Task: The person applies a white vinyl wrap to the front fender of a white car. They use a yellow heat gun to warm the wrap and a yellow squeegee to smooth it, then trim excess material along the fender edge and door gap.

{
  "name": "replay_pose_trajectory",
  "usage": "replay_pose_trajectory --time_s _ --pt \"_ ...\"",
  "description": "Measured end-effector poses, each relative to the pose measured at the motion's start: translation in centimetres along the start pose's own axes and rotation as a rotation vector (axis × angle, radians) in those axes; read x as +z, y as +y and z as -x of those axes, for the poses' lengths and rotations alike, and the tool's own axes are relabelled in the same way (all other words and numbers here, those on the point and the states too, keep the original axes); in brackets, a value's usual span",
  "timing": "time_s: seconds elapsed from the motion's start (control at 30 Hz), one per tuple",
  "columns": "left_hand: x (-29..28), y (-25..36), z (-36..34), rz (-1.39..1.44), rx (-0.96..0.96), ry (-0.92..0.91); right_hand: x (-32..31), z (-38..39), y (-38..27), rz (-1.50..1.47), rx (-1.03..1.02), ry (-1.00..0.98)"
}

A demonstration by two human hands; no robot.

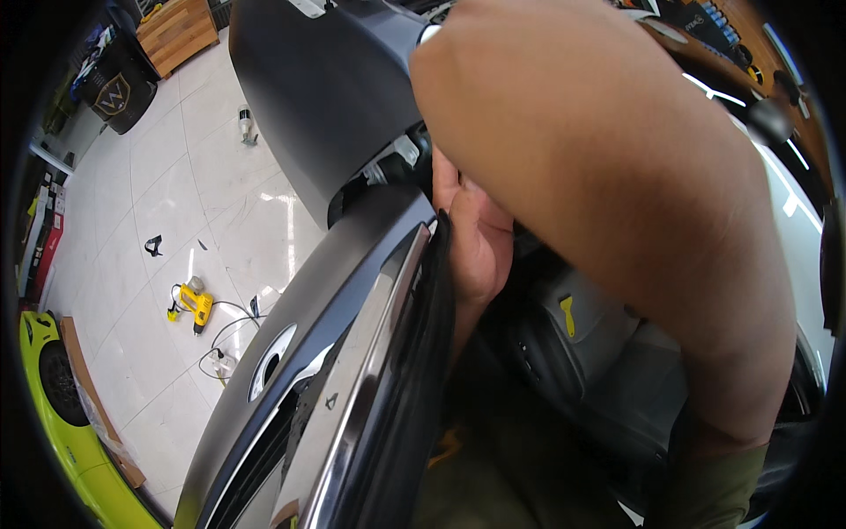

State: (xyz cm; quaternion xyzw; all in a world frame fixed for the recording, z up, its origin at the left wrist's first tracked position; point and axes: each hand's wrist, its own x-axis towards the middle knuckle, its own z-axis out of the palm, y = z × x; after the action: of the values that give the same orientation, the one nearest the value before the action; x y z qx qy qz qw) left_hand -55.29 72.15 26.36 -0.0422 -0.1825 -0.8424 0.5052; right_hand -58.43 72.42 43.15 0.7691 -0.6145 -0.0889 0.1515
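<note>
My left hand (478, 242) reaches up behind the edge of an open dark grey car door (352, 256), its palm partly in view. The thumb and at least one finger point upward, looking stretched out, while the other fingers are hidden. A chrome strip (374, 370) and black seal run along this door beside my wrist. Across the upper right comes my right arm (608, 167), bent over the gap between the door and another dark grey body panel (326, 97). The fingers of my right hand are out of sight; a small white edge (429, 33) shows beside it.
A yellow scraper (567, 316) lies on the dark car seat (608, 353). On the tiled floor are a yellow heat gun (196, 307) with its cord, a spray bottle (246, 125) and small dark scraps. A black bin (115, 93) and a lime green car (75, 441) stand left.
</note>
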Motion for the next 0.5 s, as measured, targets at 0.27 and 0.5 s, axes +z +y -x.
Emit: replay_pose_trajectory --time_s 0.27,0.5 --pt "-1.5 -1.0 0.1 -0.026 0.019 -0.111 0.1 -0.4 0.2 -0.022 -0.019 -0.004" --pt "-1.6 -1.8 1.3 0.081 -0.038 0.060 0.1 -1.0 1.1 -0.023 -0.034 -0.022"
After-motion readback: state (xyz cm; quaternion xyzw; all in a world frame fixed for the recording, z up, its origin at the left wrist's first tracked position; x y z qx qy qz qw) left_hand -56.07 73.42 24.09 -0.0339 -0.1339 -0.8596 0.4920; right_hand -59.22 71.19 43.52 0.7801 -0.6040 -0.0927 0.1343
